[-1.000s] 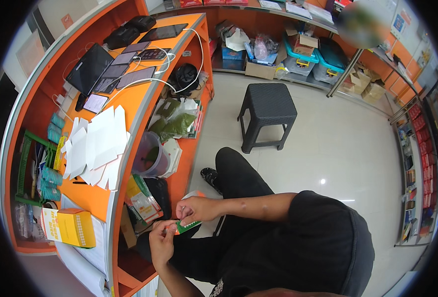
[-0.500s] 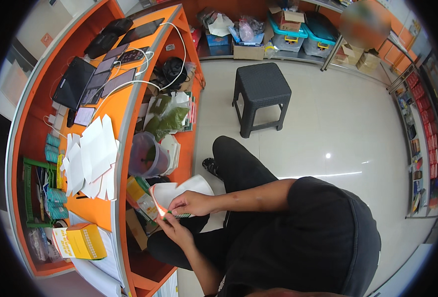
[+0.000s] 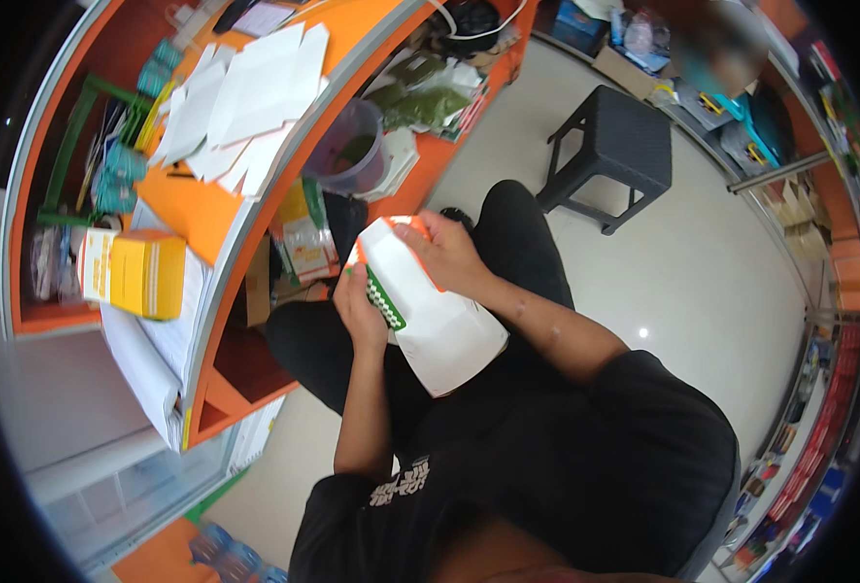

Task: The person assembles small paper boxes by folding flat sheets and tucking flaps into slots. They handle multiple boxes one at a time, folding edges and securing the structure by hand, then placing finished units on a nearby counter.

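Note:
Above my lap I hold a white cardboard box blank (image 3: 439, 335) with green and orange printed panels, partly folded. My left hand (image 3: 360, 306) grips its left side, beside the green strip with white marks. My right hand (image 3: 446, 255) closes over the upper right edge by the orange panel, thumb on top; the other fingers are partly hidden behind the card. On the orange desk to the left lie several flat white card blanks (image 3: 260, 102) in a loose pile. Nearer on that desk stands a yellow and white box (image 3: 148, 275), formed into shape.
A translucent bucket (image 3: 367, 173) and green plastic bags (image 3: 420, 97) sit on the shelf under the desk (image 3: 182, 204). A printed packet (image 3: 303, 238) lies close beyond my left hand. A black stool (image 3: 624, 146) stands on the tiled floor, ahead to the right.
My view has turned, so the desk and stool appear shifted. The box blank has been brought nearer my body and turned; my hands have moved apart from close together to its two sides.

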Demonstrator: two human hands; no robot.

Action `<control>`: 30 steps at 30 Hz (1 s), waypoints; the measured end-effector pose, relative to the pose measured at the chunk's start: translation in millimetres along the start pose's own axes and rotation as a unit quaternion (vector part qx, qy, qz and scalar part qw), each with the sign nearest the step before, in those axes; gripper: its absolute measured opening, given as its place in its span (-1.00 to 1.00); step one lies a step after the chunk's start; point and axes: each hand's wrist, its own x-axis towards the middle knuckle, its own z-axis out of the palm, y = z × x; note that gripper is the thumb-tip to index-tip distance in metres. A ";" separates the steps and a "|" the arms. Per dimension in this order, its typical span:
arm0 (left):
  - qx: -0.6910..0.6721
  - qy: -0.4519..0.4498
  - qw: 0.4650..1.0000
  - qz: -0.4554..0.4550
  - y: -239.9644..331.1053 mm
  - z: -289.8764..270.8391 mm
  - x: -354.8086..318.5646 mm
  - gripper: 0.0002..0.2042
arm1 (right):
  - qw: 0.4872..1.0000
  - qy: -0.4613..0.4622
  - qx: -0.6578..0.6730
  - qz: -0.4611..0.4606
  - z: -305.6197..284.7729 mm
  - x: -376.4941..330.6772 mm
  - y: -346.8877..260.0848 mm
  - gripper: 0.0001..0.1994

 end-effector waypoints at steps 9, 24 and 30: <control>0.126 0.030 0.992 -0.002 16.3 4.0 11.4 -0.54 | 0.999 -0.020 0.021 0.042 2.1 8.8 -6.3 -0.57; 0.032 0.212 0.904 0.371 72.7 -35.7 5.9 -0.44 | 0.819 -0.332 0.412 0.223 -5.0 -31.9 26.4 -0.21; -0.368 -0.059 0.926 0.060 156.1 -63.1 35.8 0.03 | 0.876 -0.454 0.161 -0.022 21.4 -2.8 -117.4 -0.02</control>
